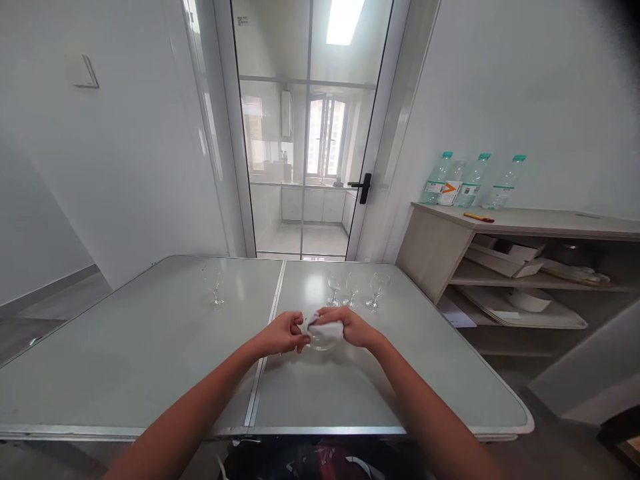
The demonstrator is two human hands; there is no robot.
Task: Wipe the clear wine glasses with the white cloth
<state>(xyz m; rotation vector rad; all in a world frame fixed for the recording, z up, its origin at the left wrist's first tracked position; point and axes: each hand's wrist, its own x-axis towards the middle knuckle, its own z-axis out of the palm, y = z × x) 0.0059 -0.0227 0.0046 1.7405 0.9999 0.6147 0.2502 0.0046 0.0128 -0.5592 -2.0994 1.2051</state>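
Observation:
Over the middle of the table, my left hand [283,333] is closed at the left side of a clear glass [321,345], fingers pinched together; part of the glass is hidden. A white cloth [330,330] covers much of it. My right hand [349,325] grips this cloth and presses it against the glass from the right. Just beyond the hands stand three stemmed glasses: one on the left [334,291], one in the middle [352,291] and one on the right [379,288]. Another stemmed glass [215,287] stands upright on the table's left half.
The grey folding table [165,360] has a metal seam [265,357] running front to back. Behind it is a glazed door [305,147] with a black handle. At right, a shelf unit [440,253] carries several plastic bottles [470,183], an orange-yellow object [479,217] and cardboard trays [505,257].

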